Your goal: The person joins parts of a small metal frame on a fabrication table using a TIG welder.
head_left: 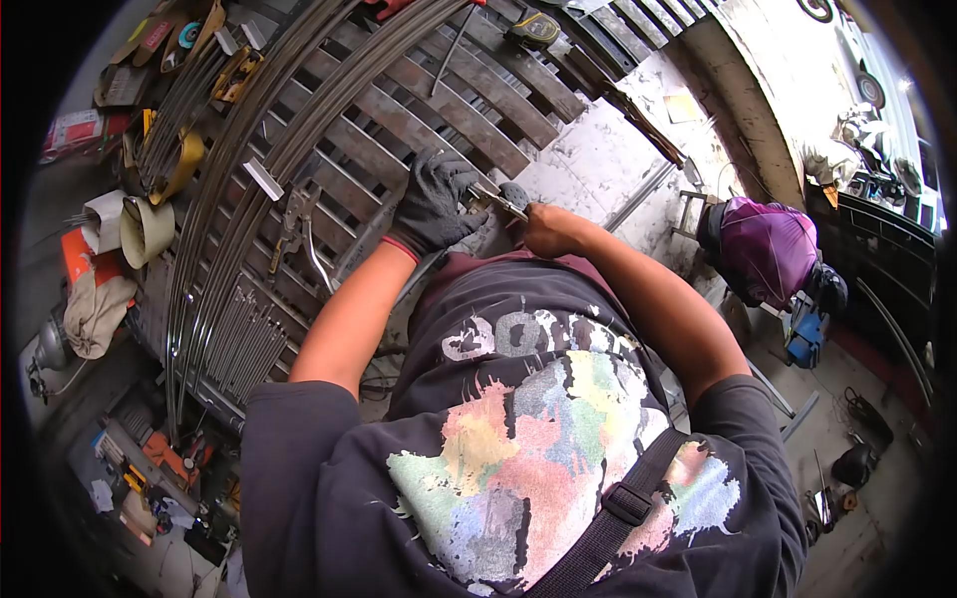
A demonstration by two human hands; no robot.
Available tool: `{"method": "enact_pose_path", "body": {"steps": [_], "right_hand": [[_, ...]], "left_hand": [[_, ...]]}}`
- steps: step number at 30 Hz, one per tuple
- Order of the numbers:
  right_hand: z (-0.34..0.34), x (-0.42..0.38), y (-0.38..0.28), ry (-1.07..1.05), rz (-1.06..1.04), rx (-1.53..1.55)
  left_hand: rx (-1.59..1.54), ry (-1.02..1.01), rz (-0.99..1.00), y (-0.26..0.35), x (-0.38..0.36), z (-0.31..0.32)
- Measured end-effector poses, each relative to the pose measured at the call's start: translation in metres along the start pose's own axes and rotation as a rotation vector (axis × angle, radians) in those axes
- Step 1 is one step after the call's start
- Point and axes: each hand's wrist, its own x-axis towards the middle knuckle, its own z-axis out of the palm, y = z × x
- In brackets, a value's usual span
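My left hand (pixel 434 202), in a dark grey glove with a red cuff, is closed around the end of a small metal tool (pixel 498 201) in front of my waist. My bare right hand (pixel 554 231) grips the other end of this tool, its fingers curled. The tool's exact kind is too small to tell. Left of my gloved hand, locking pliers (pixel 291 231) lie on the slatted metal rack (pixel 399 120), beside a short light metal piece (pixel 263 180).
Long thin rods (pixel 234 149) curve along the rack's left side. A tape measure (pixel 534 30) sits at the top. On the right are a purple bundle (pixel 766 249) and a blue tool (pixel 803 337). Tape rolls (pixel 147 230) stand at the left.
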Motion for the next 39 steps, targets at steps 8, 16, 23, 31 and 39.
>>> {"method": "enact_pose_path", "body": {"steps": [8, 16, 23, 31, 39], "right_hand": [[0.029, 0.011, 0.011, 0.226, 0.024, -0.012], [0.022, 0.004, -0.001, 0.251, 0.182, 0.111], [0.025, 0.005, 0.002, 0.277, 0.183, 0.122], [0.032, 0.006, 0.005, 0.363, 0.158, 0.135], [-0.001, -0.020, 0.023, 0.221, -0.019, 0.202]], "left_hand": [[0.013, 0.028, 0.019, 0.000, 0.001, -0.001], [0.012, 0.027, -0.003, -0.001, 0.000, 0.000], [0.002, 0.019, -0.011, -0.003, -0.001, 0.002], [0.009, 0.035, 0.007, -0.001, 0.000, 0.001], [0.226, 0.055, -0.214, 0.031, -0.025, -0.024]]}}
